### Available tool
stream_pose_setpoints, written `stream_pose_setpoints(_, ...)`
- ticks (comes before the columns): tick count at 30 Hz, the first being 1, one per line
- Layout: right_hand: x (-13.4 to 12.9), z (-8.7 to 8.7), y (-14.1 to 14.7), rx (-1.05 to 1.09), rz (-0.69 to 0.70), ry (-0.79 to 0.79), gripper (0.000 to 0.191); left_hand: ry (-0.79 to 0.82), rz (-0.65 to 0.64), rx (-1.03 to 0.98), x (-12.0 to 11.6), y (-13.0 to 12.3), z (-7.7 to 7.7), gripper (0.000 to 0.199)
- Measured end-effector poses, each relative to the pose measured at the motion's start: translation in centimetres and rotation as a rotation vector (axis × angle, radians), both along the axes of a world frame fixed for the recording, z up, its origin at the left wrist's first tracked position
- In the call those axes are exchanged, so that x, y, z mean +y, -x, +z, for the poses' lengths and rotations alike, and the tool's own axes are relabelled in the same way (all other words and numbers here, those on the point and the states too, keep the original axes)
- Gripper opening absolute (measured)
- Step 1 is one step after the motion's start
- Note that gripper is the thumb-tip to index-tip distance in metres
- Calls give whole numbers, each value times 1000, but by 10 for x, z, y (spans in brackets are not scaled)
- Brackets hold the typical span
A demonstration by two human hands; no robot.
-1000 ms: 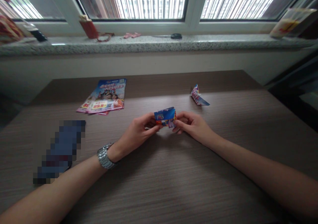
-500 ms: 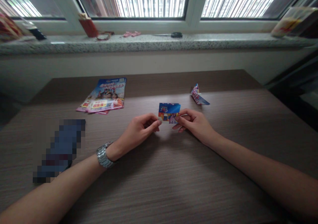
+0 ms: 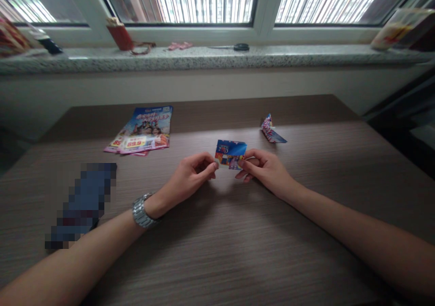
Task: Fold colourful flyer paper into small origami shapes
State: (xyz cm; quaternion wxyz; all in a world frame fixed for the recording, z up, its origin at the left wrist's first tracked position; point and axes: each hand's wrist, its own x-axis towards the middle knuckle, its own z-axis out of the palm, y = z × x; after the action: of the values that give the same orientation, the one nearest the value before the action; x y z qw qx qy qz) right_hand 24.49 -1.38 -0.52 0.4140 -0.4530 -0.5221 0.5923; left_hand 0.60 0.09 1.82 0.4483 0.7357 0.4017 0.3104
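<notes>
A small folded piece of printed paper (image 3: 231, 151), blue above and colourful below, is held up over the table between both hands. My left hand (image 3: 195, 170) pinches its lower left corner between thumb and fingers; a metal watch sits on that wrist. On the other side, my right hand (image 3: 267, 168) grips the lower right edge, thumb in front and fingers behind. Beyond the right hand lies a folded paper figure (image 3: 270, 129) in similar printed colours. Several printed flyers (image 3: 147, 129) are stacked at the back left of the table.
The wood-grain table (image 3: 217, 251) reaches back to the wall. A blurred-out dark blue object (image 3: 86, 197) lies beside the left forearm. On the stone windowsill (image 3: 190, 61) are scissors (image 3: 239, 47), a red container (image 3: 120, 35), pink items (image 3: 180, 46) and a bag (image 3: 394, 30) at right.
The folded paper has tilted slightly and shifted a little to the left, with the left hand moving along with it. Both hands keep their hold.
</notes>
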Motion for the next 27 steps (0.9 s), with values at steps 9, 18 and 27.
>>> stream_pose_setpoints(9,-3,1,1,-14,29,-13,35,-43,13,4,-3,-1,-2,22)
stream_pose_setpoints(18,-2,-1,0,-9,70,1,38,-29,-10,12,-1,1,1,25)
stream_pose_setpoints(27,0,-2,0,3,27,5,35,25,-48,12,-2,1,-1,31)
